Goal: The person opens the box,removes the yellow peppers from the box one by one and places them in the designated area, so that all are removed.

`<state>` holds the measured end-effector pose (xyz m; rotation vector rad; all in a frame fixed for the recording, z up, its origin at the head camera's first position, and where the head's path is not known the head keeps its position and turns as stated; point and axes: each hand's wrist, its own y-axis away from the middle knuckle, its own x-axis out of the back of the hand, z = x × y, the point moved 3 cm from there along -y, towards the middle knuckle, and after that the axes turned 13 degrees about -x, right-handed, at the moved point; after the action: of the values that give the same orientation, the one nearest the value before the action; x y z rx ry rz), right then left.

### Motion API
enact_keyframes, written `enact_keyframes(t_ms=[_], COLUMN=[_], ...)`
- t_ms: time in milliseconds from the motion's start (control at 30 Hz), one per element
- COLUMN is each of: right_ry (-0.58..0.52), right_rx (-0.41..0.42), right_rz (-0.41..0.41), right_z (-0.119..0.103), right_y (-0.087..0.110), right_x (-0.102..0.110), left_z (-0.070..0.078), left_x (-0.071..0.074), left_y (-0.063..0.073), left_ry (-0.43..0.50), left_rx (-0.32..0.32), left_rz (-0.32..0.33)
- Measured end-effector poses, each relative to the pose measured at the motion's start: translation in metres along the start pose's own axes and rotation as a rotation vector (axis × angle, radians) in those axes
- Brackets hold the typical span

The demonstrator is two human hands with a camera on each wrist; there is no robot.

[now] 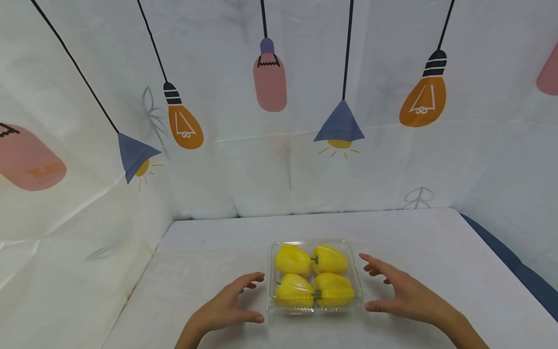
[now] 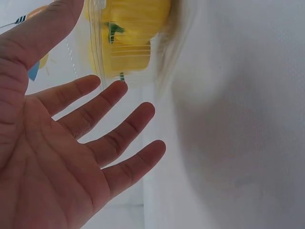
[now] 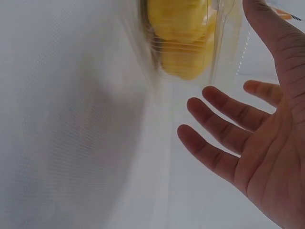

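A clear plastic clamshell box [image 1: 314,310] sits on the white table, its lid down over several yellow bell peppers [image 1: 293,261] with green stems. Just left of the box is my left hand [image 1: 228,306], fingers spread and apart from its side in the head view. On the other side my right hand [image 1: 407,295] is held the same way, thumb and fingers parted toward the box. Both wrist views show bare palms, with the left fingers [image 2: 128,125] and right fingers [image 3: 221,126] extended and nothing in them. Ridged box walls appear beyond the fingertips.
The white table [image 1: 209,247] has its back edge against a hanging white cloth [image 1: 244,179] printed with lamps and bulbs. More cloth closes in the left and right sides. A dark blue strip [image 1: 514,261] runs along the table's right edge.
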<state>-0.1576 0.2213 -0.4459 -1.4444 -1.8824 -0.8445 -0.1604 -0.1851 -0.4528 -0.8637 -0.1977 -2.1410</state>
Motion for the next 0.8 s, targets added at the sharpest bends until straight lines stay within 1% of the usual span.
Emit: enact_keyframes(t_ms=[100, 267, 367, 567, 633, 800], right_ry=[0.018, 0.04, 0.042, 0.048, 0.052, 0.057], right_rx=[0.015, 0.043, 0.061, 0.051, 0.052, 0.072], right_rz=[-0.005, 0.021, 0.014, -0.012, -0.009, 0.032], right_z=[-0.0015, -0.0043, -0.0058, -0.0066, -0.0063, -0.0058], right_y=[0.0007, 0.0013, 0.0016, 0.0017, 0.0018, 0.0036], right_x=[-0.0023, -0.0037, -0.005, -0.0076, -0.0084, -0.0103], left_z=[0.0006, 0.0008, -0.0006, -0.001, 0.0, 0.0018], left_x=[-0.0005, -0.0022, -0.0042, -0.0058, -0.0059, -0.0069], left_y=[-0.0008, -0.0028, -0.004, -0.0067, -0.0077, -0.0093], left_ry=[0.016, 0.047, 0.054, 0.049, 0.051, 0.081], left_rx=[-0.019, -0.027, -0.02, -0.004, 0.0, 0.031], left_rz=[-0.008, -0.017, -0.021, -0.017, -0.012, -0.001])
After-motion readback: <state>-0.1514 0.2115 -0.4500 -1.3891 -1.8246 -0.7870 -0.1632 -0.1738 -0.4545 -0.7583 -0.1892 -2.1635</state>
